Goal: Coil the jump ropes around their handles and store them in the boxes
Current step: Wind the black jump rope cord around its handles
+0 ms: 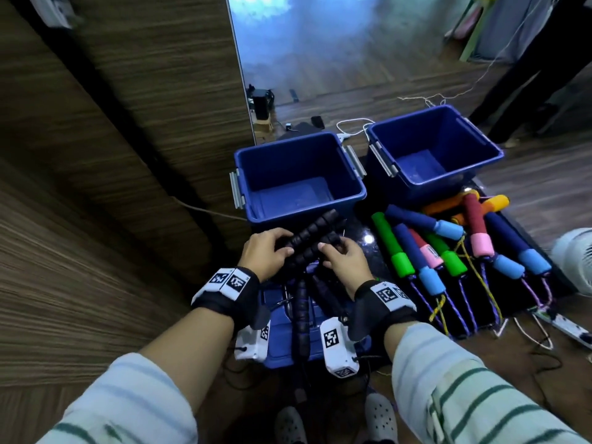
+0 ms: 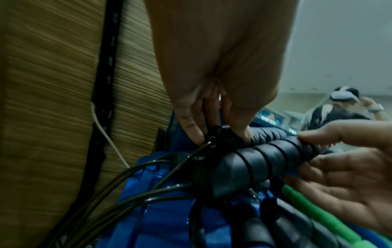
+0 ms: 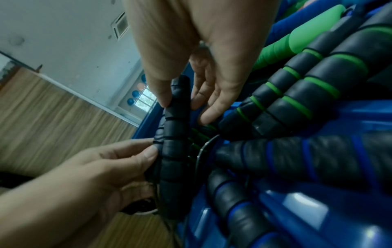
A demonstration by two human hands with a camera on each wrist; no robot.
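Two black ribbed jump rope handles (image 1: pixel 307 240) lie side by side in both my hands, just in front of the left blue box (image 1: pixel 288 165). My left hand (image 1: pixel 282 248) grips their near end; in the left wrist view its fingers (image 2: pixel 191 127) pinch one handle's cap (image 2: pixel 220 134), from which a thin black rope (image 2: pixel 148 167) hangs down. My right hand (image 1: pixel 330 251) pinches the second handle (image 3: pixel 176 134) between thumb and fingers. The right blue box (image 1: pixel 426 133) stands empty, as does the left one.
More black handles, ringed green (image 3: pixel 297 94) or blue (image 3: pixel 318 159), rest on a blue lid (image 1: pixel 278 315) under my wrists. Several colourful foam-handled ropes (image 1: pixel 448 245) lie on a black mat to the right. A white fan (image 1: pixel 573 251) stands far right; a wooden wall (image 1: pixel 112 155) rises left.
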